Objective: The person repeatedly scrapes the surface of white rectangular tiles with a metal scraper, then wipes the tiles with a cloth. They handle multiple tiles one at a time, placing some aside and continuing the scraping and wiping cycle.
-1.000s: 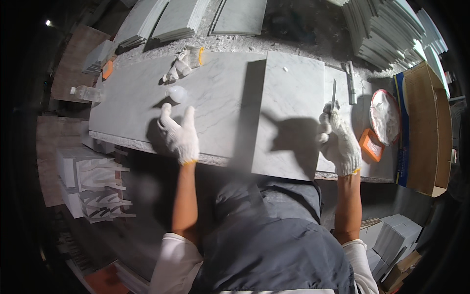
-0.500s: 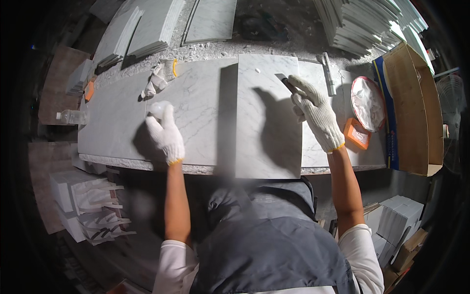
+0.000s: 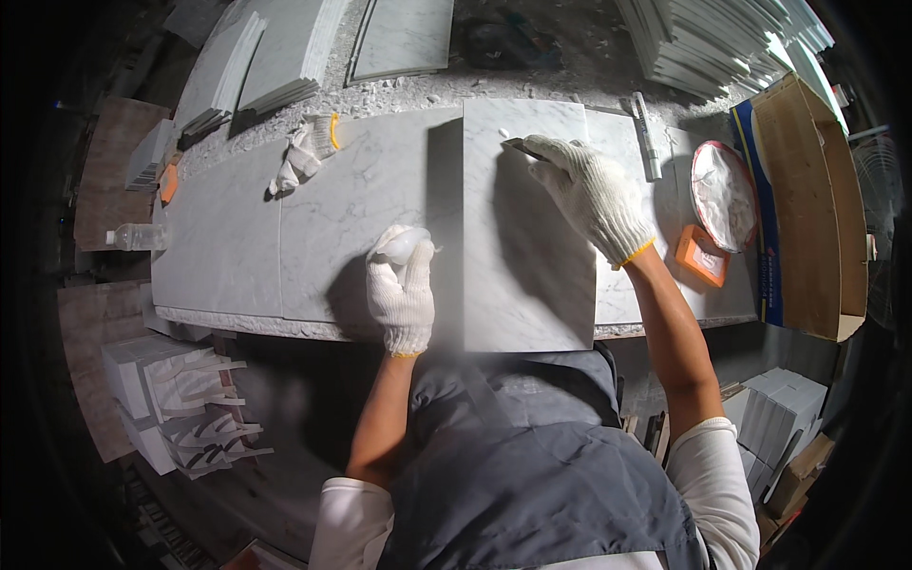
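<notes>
A raised white marble tile with grey veins lies on the bench in front of me. Over its far part, my right hand, in a white knit glove, is closed around a small flat-bladed scraper. The blade's tip is close to a small white dab on the tile; I cannot tell whether they touch. Left of the tile, my gloved left hand is closed on a smooth, rounded, translucent white thing. Fingers hide part of it, so its kind is unclear.
Spare gloves lie at the far left. To the right are a marker, a round red-rimmed container of white paste, an orange box and a cardboard box. Stacked tiles stand behind; a plastic bottle is far left.
My left hand has moved right, toward the raised tile, with the white thing in it. My right hand has moved left over the tile, bringing the scraper blade near the white dab.
</notes>
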### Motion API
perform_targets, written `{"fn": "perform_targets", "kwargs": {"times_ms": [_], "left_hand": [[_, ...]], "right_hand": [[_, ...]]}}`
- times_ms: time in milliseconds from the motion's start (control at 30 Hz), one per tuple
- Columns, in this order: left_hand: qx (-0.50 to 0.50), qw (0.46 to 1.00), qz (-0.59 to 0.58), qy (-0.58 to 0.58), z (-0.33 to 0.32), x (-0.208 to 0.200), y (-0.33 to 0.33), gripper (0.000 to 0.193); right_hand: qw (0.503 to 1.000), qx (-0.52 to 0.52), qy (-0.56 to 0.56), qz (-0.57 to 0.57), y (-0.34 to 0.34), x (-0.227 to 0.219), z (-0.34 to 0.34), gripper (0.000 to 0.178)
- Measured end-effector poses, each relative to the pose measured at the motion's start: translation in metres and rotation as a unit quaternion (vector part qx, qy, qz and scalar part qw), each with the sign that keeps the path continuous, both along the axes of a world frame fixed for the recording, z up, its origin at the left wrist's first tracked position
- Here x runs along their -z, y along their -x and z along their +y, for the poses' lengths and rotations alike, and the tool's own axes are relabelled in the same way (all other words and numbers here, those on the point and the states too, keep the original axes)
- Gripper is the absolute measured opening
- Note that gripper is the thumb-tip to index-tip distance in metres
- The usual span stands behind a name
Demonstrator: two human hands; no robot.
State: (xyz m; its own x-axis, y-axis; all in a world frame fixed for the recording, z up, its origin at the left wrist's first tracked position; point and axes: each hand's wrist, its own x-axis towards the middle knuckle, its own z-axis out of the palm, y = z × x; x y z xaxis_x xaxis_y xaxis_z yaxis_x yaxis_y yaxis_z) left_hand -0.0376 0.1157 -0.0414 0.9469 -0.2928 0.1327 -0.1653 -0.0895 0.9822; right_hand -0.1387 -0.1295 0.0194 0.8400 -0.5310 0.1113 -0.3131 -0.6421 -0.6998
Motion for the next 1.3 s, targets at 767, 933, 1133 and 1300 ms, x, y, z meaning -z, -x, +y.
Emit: {"fn": "perform_targets", "kwargs": {"times_ms": [767,933,1133,1300], "left_hand": [[-0.022,0.997,-0.067,-0.03,0.0,0.009,-0.001,0.029],[-0.022,0.999,-0.03,-0.027,0.0,0.012,0.001,0.033],[-0.057,0.984,-0.123,-0.117,0.002,0.009,0.0,0.035],[0.003,0.997,-0.072,-0.019,-0.002,0.004,0.002,0.035]], "right_hand": [[0.992,-0.039,0.114,0.023,0.011,0.009,0.001,0.036],[0.999,-0.017,0.027,-0.022,-0.007,0.01,-0.012,0.032],[0.988,-0.027,0.154,0.021,-0.013,0.009,0.003,0.033],[0.991,-0.009,0.131,0.031,0.008,0.002,0.011,0.035]]}}
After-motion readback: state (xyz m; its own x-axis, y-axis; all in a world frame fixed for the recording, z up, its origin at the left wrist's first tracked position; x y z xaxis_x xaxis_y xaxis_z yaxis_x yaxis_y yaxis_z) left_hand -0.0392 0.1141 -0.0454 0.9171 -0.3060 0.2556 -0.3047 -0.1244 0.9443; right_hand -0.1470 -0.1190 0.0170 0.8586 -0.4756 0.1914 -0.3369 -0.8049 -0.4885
